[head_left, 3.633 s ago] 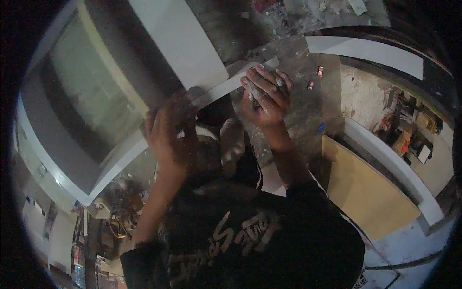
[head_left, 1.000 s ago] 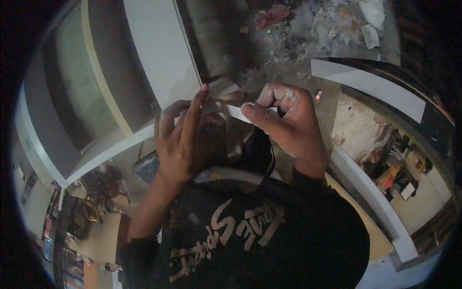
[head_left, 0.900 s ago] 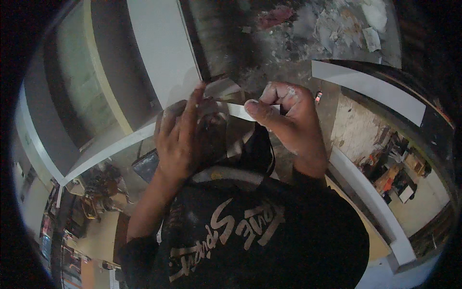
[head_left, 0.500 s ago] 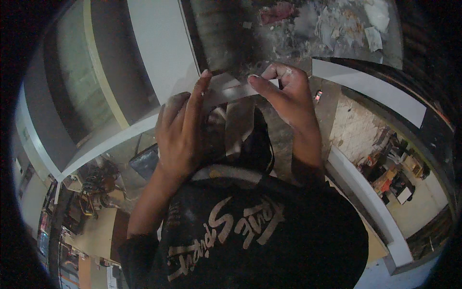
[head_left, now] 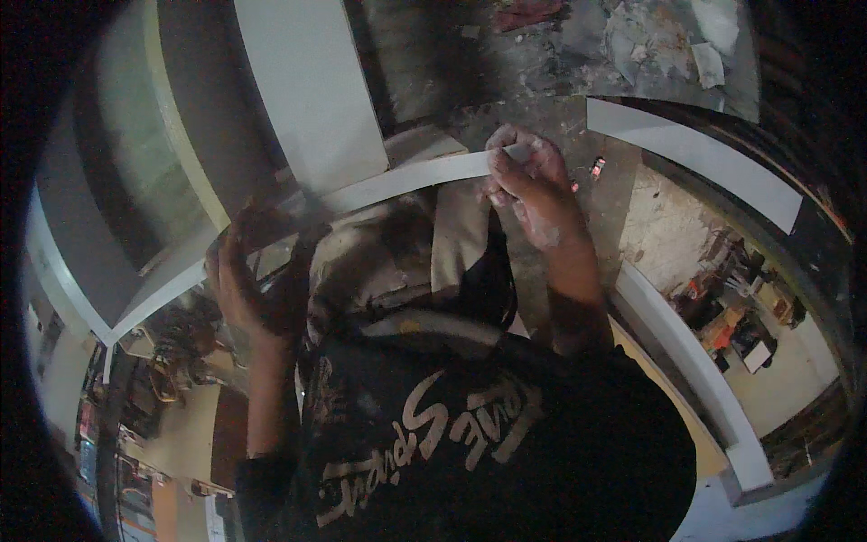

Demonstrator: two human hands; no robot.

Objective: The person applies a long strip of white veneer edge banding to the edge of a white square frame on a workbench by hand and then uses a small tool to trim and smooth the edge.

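Observation:
A narrow white strip (head_left: 411, 177) runs along the near edge of the white-and-grey panelled piece in front of me. My right hand (head_left: 533, 181), dusted with white powder, pinches its right end between thumb and fingers. Farther left, my left hand (head_left: 248, 285) is at the same edge, partly in shadow. Its fingers are stretched upward and apart from the thumb, with the edge showing in the gap. Whether those fingertips touch the strip is too dark to tell. A pale board (head_left: 316, 90) in the panelled piece extends away from me, beyond the strip.
Another white board (head_left: 695, 154) lies at the right, with a long pale ledge (head_left: 691, 361) below it. Crumpled sheets (head_left: 646, 50) and a red cloth (head_left: 528, 14) lie on the stained surface at the back. Cluttered tools (head_left: 736, 307) are at the far right.
My left hand has moved left and nearer along the edge, away from my right hand. My right hand has shifted slightly and closed around the strip's end. More of the strip shows between them.

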